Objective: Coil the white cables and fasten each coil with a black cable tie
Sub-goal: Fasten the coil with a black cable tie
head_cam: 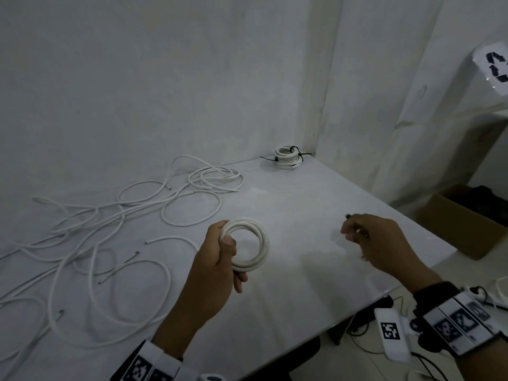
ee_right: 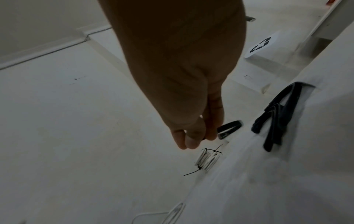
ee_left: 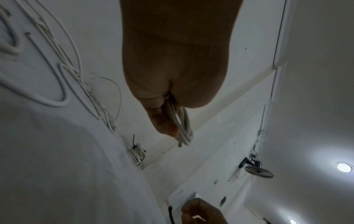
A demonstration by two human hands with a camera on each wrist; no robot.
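Gripping the white cable coil (head_cam: 244, 244) in my left hand (head_cam: 220, 259), just right of the loose cables (head_cam: 110, 229), with my right hand (head_cam: 376, 237) pinching a black cable tie (ee_right: 229, 128), I judged that slackening would spring the loops apart.

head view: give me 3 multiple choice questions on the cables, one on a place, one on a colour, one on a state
1. Where do the tied coils sit on the table?
A. far corner by the wall
B. near edge
C. in the cardboard box

2. What colour are the ties on them?
A. white
B. red
C. black

3. The coil in the left hand is:
A. tied
B. gripped, untied
C. lying loose

Answers: 1 A, they rest where the table meets the walls. 2 C, dark tails stick out. 3 B, fingers wrap it and no tie shows; the right hand pinches a black cable tie.
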